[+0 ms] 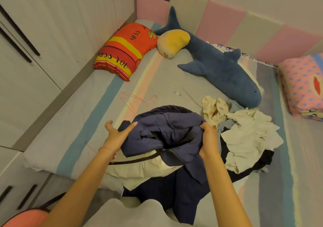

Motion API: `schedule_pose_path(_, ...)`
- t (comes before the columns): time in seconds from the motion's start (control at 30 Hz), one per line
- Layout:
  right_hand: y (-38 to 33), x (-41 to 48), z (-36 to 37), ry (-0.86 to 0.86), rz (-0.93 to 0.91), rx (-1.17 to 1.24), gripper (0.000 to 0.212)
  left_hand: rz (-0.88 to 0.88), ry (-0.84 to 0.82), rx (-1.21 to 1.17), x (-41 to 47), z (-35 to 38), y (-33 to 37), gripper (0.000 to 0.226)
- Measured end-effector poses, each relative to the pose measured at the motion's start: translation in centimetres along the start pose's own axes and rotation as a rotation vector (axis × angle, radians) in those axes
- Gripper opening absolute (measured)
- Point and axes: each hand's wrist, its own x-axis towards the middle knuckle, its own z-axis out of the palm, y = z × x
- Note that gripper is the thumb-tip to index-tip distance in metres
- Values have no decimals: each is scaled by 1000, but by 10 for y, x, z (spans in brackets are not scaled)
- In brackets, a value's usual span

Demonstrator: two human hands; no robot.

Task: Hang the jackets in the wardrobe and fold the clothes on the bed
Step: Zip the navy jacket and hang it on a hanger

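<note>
The navy jacket (167, 127) sits bunched at the near edge of the bed (97, 108), lifted slightly between both hands. The right hand (208, 140), at the jacket's 3 o'clock, pinches a fold of the fabric in curled fingers. The left hand (116, 136), at 9 o'clock, lies against the cloth with straight fingers and the thumb spread. This looks like the hanging step, just begun: next the collar needs finding and a hanger threading in. Pink wire hangers (139, 98) lie at 11 o'clock, the unfolded pile of light clothes (244, 130) at 3 o'clock, and the wardrobe (43, 34) at 10 o'clock.
</note>
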Motion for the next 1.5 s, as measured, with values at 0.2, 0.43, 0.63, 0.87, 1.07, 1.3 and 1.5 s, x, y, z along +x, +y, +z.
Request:
schedule_pose_path(0.2,25,36,30,-110,159,0,14,6,-421,441,37,4,2,60)
schedule_pose_path(0.43,54,142,74,-132,-372,-1309,44,143,-124,768,147,11,-22,26)
schedule_pose_path(0.63,128,285,113,-891,16,-1930,53,207,77,542,239,19,-37,31)
schedule_pose_path(0.87,205,414,206,-639,104,-1541,49,272,153,416,309,20,-61,34)
schedule_pose_path(1.07,273,436,220,-394,-126,-1649,31,294,144,340,325,24,-87,35)
schedule_pose_path(1.3,234,417,211,-201,-131,-765,27,262,125,341,302,13,-90,37)
schedule_pose_path(1.5,128,325,183,-330,-386,-642,12,260,56,212,249,22,-63,41)
